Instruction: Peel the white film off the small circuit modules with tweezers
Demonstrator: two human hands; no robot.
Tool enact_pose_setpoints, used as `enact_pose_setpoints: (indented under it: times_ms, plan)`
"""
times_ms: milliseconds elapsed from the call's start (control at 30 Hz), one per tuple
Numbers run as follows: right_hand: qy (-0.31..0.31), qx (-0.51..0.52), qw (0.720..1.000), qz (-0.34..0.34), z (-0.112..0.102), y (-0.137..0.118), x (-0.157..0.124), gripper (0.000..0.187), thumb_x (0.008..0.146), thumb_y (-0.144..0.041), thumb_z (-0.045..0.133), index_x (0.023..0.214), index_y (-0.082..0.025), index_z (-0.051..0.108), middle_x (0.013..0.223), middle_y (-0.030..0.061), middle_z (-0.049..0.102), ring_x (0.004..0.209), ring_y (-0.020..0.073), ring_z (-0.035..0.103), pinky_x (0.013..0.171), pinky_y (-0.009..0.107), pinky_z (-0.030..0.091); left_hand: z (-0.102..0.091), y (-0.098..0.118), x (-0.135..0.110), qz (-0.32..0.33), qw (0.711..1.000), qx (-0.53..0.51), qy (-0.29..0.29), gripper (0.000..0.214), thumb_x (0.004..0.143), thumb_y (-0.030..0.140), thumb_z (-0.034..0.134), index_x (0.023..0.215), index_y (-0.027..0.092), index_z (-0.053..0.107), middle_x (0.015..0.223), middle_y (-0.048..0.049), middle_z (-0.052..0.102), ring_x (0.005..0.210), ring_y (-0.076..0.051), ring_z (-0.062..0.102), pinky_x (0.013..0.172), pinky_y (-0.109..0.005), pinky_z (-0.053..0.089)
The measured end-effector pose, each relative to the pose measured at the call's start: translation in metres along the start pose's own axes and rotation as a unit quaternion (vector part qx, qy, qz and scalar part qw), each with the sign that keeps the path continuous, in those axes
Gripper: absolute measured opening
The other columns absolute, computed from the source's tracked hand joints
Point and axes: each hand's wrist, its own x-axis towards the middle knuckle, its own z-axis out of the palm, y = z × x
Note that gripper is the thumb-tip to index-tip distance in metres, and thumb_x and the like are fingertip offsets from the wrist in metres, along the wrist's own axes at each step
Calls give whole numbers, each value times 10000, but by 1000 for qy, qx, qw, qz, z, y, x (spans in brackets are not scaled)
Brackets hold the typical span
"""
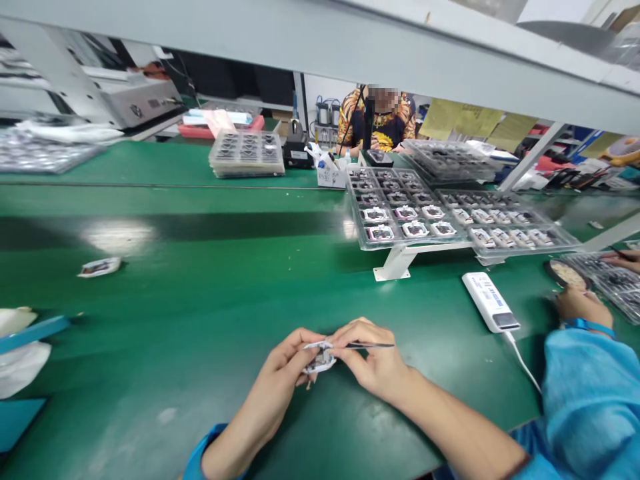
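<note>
My left hand (pixel 280 373) is closed on the left edge of a small white-rimmed electronic housing (pixel 320 358), held above the green bench. Grey and dark parts show inside its rim. At the housing's right edge, the fingertips of my right hand (pixel 373 360) are pinched together. Thin dark tweezers (pixel 373 345) lie in that hand, their back end pointing right. Their tips are hidden by my fingers, so I cannot tell whether they touch the inner parts. A similar white-rimmed housing (pixel 100 267) rests on the bench at far left.
Clear trays (pixel 367 244) of similar housings sit on a white raised stand (pixel 395 264). A white cabled device (pixel 490 303) lies to the right. Beside me is a co-worker's blue sleeve (pixel 590 380); another person (pixel 377 123) sits opposite. An overhead shelf beam (pixel 300 47) crosses above.
</note>
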Motion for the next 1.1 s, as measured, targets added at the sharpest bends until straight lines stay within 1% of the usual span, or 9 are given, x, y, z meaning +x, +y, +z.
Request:
enact_pose_setpoints:
  times_ms: [167, 233, 333, 533, 600, 733, 833, 967, 1100]
  plan:
    - [27, 112, 986, 123, 4, 0, 0, 109, 879, -286, 711, 821, -201, 675, 815, 48, 792, 717, 177, 755, 679, 297, 607, 1, 4, -1, 12, 1000, 0, -14, 287, 762, 447, 735, 827, 171, 693, 649, 42, 591, 553, -97, 446, 504, -203, 336]
    - [33, 139, 979, 143, 5, -1, 0, 117, 875, -293, 709, 823, -196, 669, 802, 45, 782, 672, 167, 738, 638, 287, 604, 2, 5, -2, 16, 1000, 2, -9, 318, 734, 469, 752, 821, 167, 703, 642, 42, 587, 535, -95, 434, 490, -208, 332]
    - [33, 112, 985, 125, 6, -1, -1, 100, 873, -271, 711, 823, -195, 667, 805, 51, 778, 721, 177, 743, 677, 298, 602, 3, 4, -3, 13, 1000, 2, 1, 335, 708, 476, 767, 822, 166, 714, 636, 40, 585, 540, -101, 441, 492, -212, 340]
    - [22, 13, 999, 27, 6, 0, -4, 63, 890, -231, 689, 833, -212, 671, 834, 60, 797, 790, 187, 758, 758, 327, 588, 1, 3, -3, 15, 1000, -3, -3, 286, 724, 440, 760, 808, 170, 715, 639, 37, 590, 552, -105, 452, 505, -211, 350]
    - [27, 36, 998, 39, 6, 0, -3, 66, 884, -235, 702, 826, -213, 676, 836, 57, 799, 787, 186, 760, 752, 323, 593, 0, 3, -2, 15, 1000, 4, -6, 303, 729, 465, 753, 805, 175, 711, 648, 39, 582, 559, -107, 447, 511, -214, 357]
    - [40, 149, 981, 115, 8, 1, -2, 93, 842, -267, 753, 831, -209, 681, 840, 46, 796, 730, 179, 753, 671, 297, 609, -6, -6, 2, 34, 999, 23, -21, 363, 771, 547, 702, 869, 197, 703, 689, 36, 575, 589, -122, 459, 532, -224, 376]
    - [48, 172, 975, 128, 8, 2, -2, 106, 813, -263, 782, 818, -208, 691, 839, 43, 799, 753, 185, 758, 691, 297, 608, -8, -10, 2, 50, 998, 35, -32, 379, 793, 563, 680, 901, 201, 699, 706, 28, 579, 599, -130, 464, 536, -233, 372]
    - [58, 167, 976, 124, 5, 6, -2, 94, 807, -252, 788, 799, -211, 704, 818, 40, 802, 772, 190, 762, 729, 305, 598, -5, -9, -3, 77, 995, 33, -53, 326, 752, 445, 761, 973, 218, 683, 745, 28, 614, 637, -137, 484, 569, -240, 373]
    - [66, 176, 971, 150, 3, 14, -1, 100, 806, -280, 786, 804, -216, 709, 799, 34, 801, 759, 192, 761, 727, 307, 588, -2, -14, 2, 102, 992, 31, -62, 385, 670, 326, 817, 998, 229, 641, 847, 5, 680, 755, -173, 574, 670, -266, 443]
